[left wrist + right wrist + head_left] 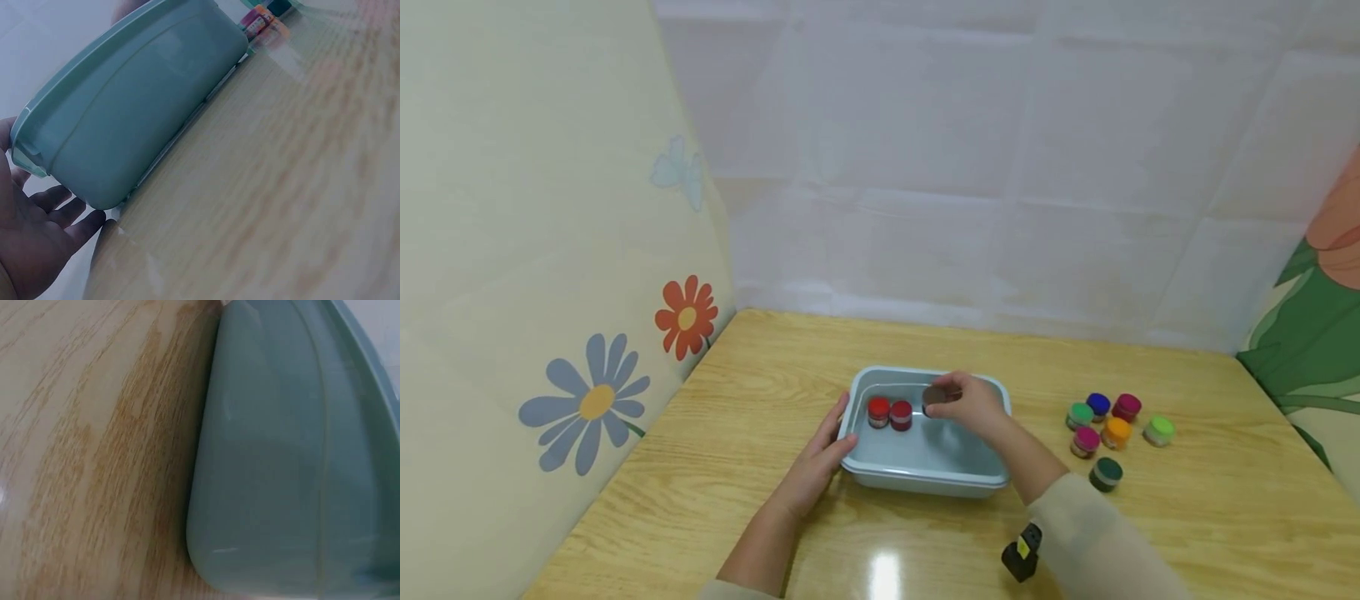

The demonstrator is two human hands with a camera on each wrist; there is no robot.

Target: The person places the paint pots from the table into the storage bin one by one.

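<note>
A pale blue-green plastic basin point(925, 477) sits on the wooden table. In it, toward the left, stand a red-lidded jar point(878, 412) and a dark red-lidded jar point(901, 415), side by side. My left hand point(822, 458) holds the basin's left end, thumb over the rim and fingers along the outer wall. The left wrist view shows that hand's fingertips point(99, 216) at the basin's lower edge. Inside the basin, right of the two red jars, my right hand point(972, 405) pinches a small brown-lidded jar point(934, 396). Only the basin's outer wall point(269, 456) and table show in the right wrist view.
Right of the basin stands a loose group of small jars, among them green point(1080, 415), blue point(1098, 405), orange point(1116, 432), lime point(1160, 430) and dark green point(1106, 473) ones. A black device with a yellow mark point(1021, 553) shows by the right sleeve. Cloth walls border the table.
</note>
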